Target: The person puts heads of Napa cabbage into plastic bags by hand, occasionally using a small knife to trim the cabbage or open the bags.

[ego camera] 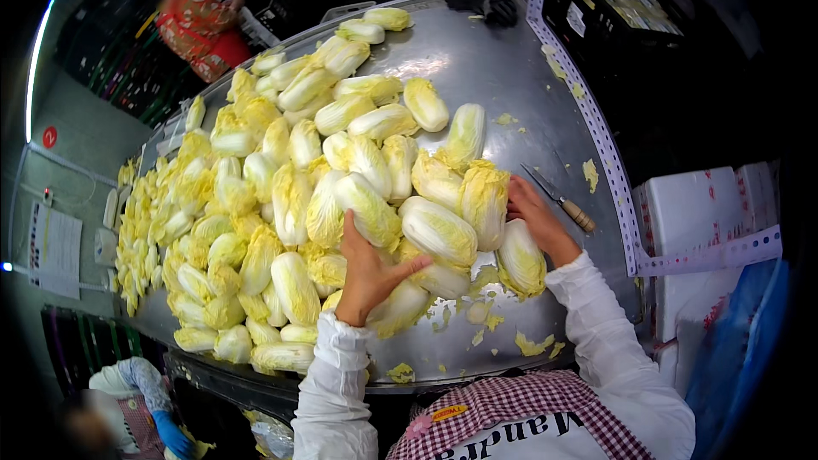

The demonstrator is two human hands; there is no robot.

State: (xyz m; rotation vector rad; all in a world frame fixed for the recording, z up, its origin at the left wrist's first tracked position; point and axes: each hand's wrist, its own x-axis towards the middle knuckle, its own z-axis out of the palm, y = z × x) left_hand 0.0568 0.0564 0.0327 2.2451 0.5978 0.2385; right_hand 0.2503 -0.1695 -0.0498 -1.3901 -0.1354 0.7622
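My left hand [377,273] is spread at the near side of a heap of napa cabbages, thumb pointing right. Its fingers touch a pale green napa cabbage [369,212]. Between my hands lies a plump whitish cabbage [439,232]. My right hand [535,216] reaches along the heap's right side, against a yellow-leaved cabbage [484,206]; its fingertips are partly hidden, so whether it grips is unclear. Just below that hand is another cabbage [521,260]. A knife with a wooden handle [577,214] lies on the metal table right of it.
The heap spreads left over the steel table [447,54]. Leaf scraps [534,345] lie near the front edge. A perforated metal rail [591,118] borders the right side, with white boxes [696,211] beyond. One co-worker [204,29] stands at the far left, another [137,409] at the near left.
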